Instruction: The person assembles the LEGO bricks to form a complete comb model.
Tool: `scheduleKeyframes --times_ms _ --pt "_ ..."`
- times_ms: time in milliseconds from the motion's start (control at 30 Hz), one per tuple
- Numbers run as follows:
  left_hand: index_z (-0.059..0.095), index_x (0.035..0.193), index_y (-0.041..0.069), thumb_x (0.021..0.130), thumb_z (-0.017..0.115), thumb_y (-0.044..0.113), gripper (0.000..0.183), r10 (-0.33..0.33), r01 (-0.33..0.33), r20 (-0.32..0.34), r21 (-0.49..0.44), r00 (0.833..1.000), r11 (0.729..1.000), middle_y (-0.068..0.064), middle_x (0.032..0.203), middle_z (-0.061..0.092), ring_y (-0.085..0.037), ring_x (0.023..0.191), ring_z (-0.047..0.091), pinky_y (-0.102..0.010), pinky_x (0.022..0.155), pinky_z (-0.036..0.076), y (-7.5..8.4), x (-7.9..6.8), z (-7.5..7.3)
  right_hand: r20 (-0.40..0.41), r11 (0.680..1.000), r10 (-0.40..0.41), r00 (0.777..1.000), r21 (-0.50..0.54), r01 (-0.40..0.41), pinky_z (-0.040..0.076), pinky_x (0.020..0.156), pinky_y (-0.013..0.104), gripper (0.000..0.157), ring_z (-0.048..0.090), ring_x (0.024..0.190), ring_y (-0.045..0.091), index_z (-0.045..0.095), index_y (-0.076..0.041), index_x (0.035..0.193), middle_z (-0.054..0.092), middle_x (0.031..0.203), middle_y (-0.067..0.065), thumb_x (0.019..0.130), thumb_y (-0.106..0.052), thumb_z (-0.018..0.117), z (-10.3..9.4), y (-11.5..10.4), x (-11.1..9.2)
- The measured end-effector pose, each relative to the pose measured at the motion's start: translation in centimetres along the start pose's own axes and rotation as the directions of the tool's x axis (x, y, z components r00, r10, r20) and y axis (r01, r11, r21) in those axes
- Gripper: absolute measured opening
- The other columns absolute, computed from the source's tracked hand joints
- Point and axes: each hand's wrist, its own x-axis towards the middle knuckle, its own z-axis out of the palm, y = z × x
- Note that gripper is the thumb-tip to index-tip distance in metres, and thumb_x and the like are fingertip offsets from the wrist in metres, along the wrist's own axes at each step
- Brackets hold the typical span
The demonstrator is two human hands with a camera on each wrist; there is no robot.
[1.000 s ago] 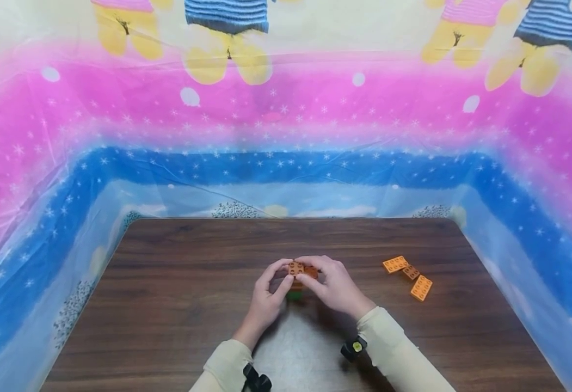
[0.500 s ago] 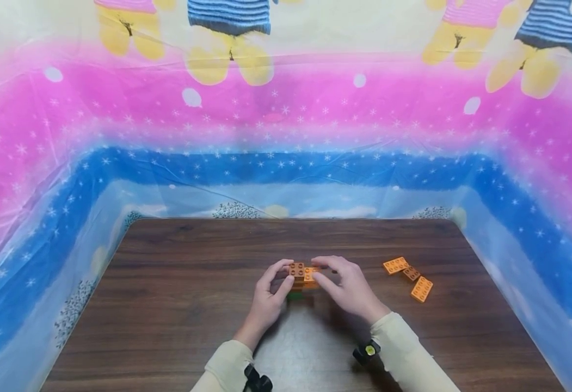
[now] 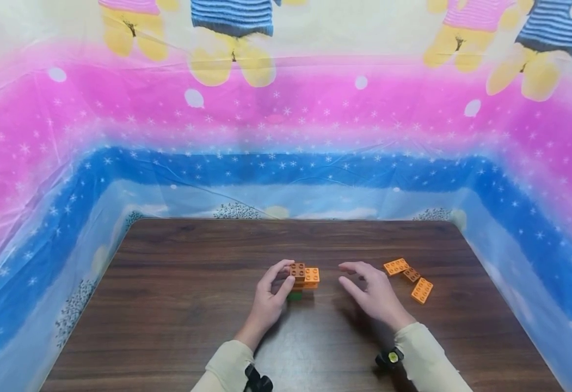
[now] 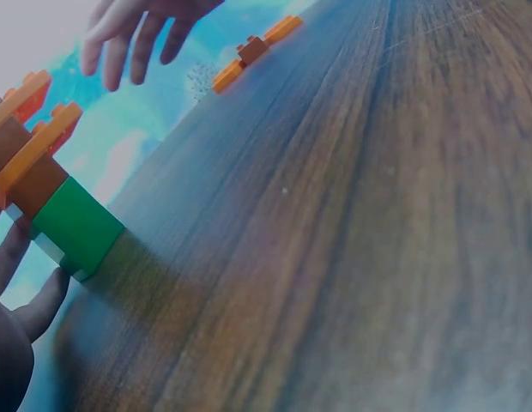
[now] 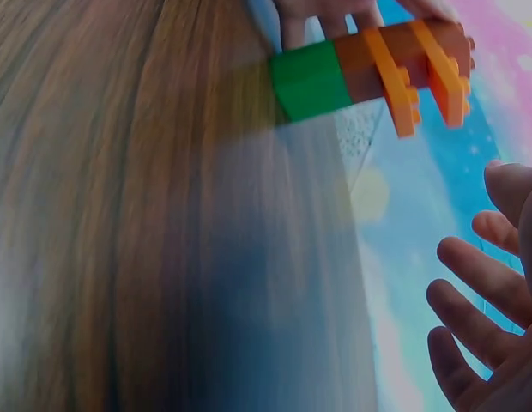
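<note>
A stack of toy building bricks stands upright on the table: a green brick at the bottom, then brown bricks alternating with two orange plates that jut out to the right. A brown brick tops it, beside the studded end of the upper orange plate. My left hand holds the stack from the left side, thumb in front and fingers behind. To the right of the stack, my right hand hovers apart from it, holding nothing, with its fingers spread and loosely bent in the right wrist view.
Right of my right hand lie two loose orange plates with a small brown brick between them. The brown wooden table ends at a patterned cloth backdrop behind and along the sides.
My right hand has let go of the stack and moved right, towards the loose pieces, uncovering the upper orange plate. My left hand has stayed on the stack.
</note>
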Motion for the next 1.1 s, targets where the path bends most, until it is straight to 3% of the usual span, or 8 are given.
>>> scheduleKeyframes --times_ms 367,600,900,1100 --pt "0.065 0.138 0.017 0.103 0.066 0.011 0.035 0.0 0.0 0.004 -0.003 1.0 1.0 -0.009 0.124 0.068 -0.024 0.116 0.067 -0.035 0.091 0.058 0.0 0.1 0.0 -0.031 0.997 0.031 0.999 -0.066 -0.033 0.059 0.091 0.051 0.034 0.069 0.112 0.024 0.07 -0.011 0.132 0.072 0.126 0.003 0.101 -0.025 0.073 -2.4 3.2 -2.3" --pt "0.065 0.138 0.012 0.102 0.066 0.006 0.036 0.003 -0.003 -0.007 -0.01 1.0 1.0 -0.011 0.124 0.068 -0.029 0.116 0.067 -0.04 0.091 0.058 0.1 0.1 0.1 -0.053 0.982 0.117 0.992 -0.144 -0.123 0.058 0.092 0.054 0.033 0.068 0.115 0.029 0.071 -0.013 0.13 0.071 0.127 0.009 0.101 -0.026 0.074 -4.1 4.9 -3.5" --pt "0.066 0.138 0.017 0.104 0.067 0.013 0.035 -0.004 0.004 0.005 0.004 1.0 1.0 -0.008 0.123 0.068 -0.029 0.116 0.067 -0.036 0.092 0.057 0.0 0.0 0.0 -0.123 0.966 0.085 0.989 -0.233 -0.112 0.057 0.084 0.058 0.031 0.068 0.111 0.034 0.073 -0.01 0.127 0.073 0.123 0.014 0.096 -0.014 0.077 -5.3 7.5 -5.0" --pt "0.066 0.138 0.017 0.104 0.066 0.011 0.035 0.009 -0.009 0.004 -0.002 1.0 1.0 -0.009 0.122 0.069 -0.029 0.116 0.067 -0.036 0.092 0.058 -0.2 0.1 0.0 -0.139 0.949 0.11 0.984 -0.279 -0.145 0.052 0.077 0.051 0.029 0.063 0.089 0.028 0.074 -0.009 0.123 0.073 0.114 0.013 0.094 -0.01 0.078 -6.5 8.6 -5.6"
